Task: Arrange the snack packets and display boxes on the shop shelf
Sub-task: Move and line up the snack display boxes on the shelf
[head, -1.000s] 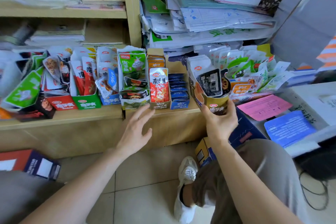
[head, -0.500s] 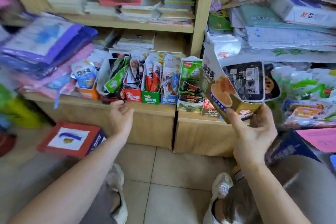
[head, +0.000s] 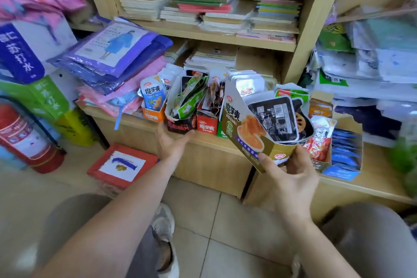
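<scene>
Head view: a person crouches before a wooden shelf unit (head: 209, 160); both bare forearms reach in from the bottom edge.
Upper centre: stacked notebooks (head: 214, 11) lie on a higher board.
Left of centre: purple flat packs (head: 112, 52) are heaped at the left end of the low ledge.
Lower left: a red fire extinguisher (head: 24, 137) stands on the floor, with a red-bordered floor box (head: 123, 165) to its right.
Gold display box (head: 246, 133): centre right, held off the ledge in front of the row and tilted to the left, filled with packets; a black packet (head: 274, 117) faces front.
Row on ledge: orange display box (head: 153, 115), black display box (head: 180, 123) and red display box (head: 206, 125) stand side by side, stuffed with snack packets.
Blue display box (head: 345, 153): right of frame, on the ledge behind the held box.
Right hand (head: 291, 178): thumb pressed on the gold box's lower front corner, fingers curled behind its base.
Left hand (head: 173, 142): palm up, fingers straight and close together, thumb apart; fingertips at the black box's lower front edge, contact cannot be told.
</scene>
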`<action>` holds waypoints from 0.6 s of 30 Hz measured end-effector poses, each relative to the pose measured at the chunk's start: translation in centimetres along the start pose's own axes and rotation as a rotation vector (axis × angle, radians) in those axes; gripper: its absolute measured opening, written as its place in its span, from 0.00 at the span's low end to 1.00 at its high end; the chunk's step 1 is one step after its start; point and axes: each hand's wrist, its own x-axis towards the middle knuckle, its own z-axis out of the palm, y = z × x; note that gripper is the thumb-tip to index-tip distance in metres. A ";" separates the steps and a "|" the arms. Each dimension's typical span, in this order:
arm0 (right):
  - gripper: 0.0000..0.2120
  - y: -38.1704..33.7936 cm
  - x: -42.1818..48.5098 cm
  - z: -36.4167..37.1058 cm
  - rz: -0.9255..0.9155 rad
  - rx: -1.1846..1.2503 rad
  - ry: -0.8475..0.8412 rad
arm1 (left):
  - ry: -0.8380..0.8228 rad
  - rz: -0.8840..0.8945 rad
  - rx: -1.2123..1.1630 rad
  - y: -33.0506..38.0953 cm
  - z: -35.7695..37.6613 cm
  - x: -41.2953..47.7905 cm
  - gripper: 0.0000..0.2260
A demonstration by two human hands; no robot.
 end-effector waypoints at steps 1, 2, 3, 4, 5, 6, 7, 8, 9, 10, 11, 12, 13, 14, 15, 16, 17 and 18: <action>0.16 0.3 0.0 0.1 0.001 -0.014 -0.008 | 0.003 0.003 0.012 -0.4 0.2 0.5 0.56; 0.16 0.5 0.1 0.2 0.004 -0.024 -0.013 | 0.010 0.008 0.023 -0.7 0.4 0.9 0.57; 0.16 0.7 0.2 0.4 0.011 -0.031 -0.012 | 0.014 0.011 0.031 -0.8 0.6 1.0 0.57; 0.16 0.9 0.2 0.6 0.016 -0.037 -0.008 | 0.020 0.014 0.041 -0.8 0.8 1.2 0.56; 0.16 1.1 0.2 0.8 0.019 -0.044 -0.007 | 0.028 0.035 0.053 -0.8 1.0 1.4 0.55; 0.16 1.3 0.3 1.0 0.020 -0.051 -0.010 | 0.045 0.056 0.066 -0.8 1.2 1.6 0.51; 0.17 1.4 0.3 1.1 0.020 -0.056 -0.012 | 0.069 0.086 0.083 -0.7 1.3 1.8 0.47; 0.17 1.6 0.3 1.2 0.020 -0.061 -0.010 | 0.088 0.111 0.092 -0.7 1.3 1.9 0.44; 0.17 1.7 0.3 1.3 0.020 -0.061 -0.006 | 0.100 0.127 0.093 -0.9 1.2 1.9 0.42; 0.17 1.8 0.3 1.3 0.022 -0.058 -0.005 | 0.108 0.133 0.091 -1.0 1.1 1.7 0.41; 0.17 1.9 0.3 1.4 0.025 -0.055 -0.005 | 0.123 0.133 0.089 -1.3 0.9 1.3 0.40; 0.17 1.9 0.3 1.6 0.027 -0.057 -0.004 | 0.135 0.126 0.086 -1.5 0.7 0.8 0.40; 0.17 2.0 0.4 1.7 0.028 -0.061 -0.004 | 0.137 0.117 0.076 -1.6 0.5 0.3 0.41; 0.17 2.1 0.4 1.8 0.031 -0.062 -0.006 | 0.122 0.103 0.057 -1.6 0.5 -0.2 0.42; 0.17 2.1 0.4 1.9 0.033 -0.059 -0.013 | 0.106 0.099 0.038 -1.5 0.5 -0.5 0.44; 0.17 2.1 0.3 2.1 0.035 -0.057 -0.016 | 0.100 0.111 0.022 -1.3 0.4 -0.6 0.45; 0.17 2.1 0.3 2.2 0.037 -0.057 -0.019 | 0.103 0.132 0.005 -1.0 0.4 -0.6 0.44; 0.17 2.1 0.2 2.3 0.040 -0.059 -0.023 | 0.114 0.148 -0.015 -0.6 0.2 -0.6 0.42</action>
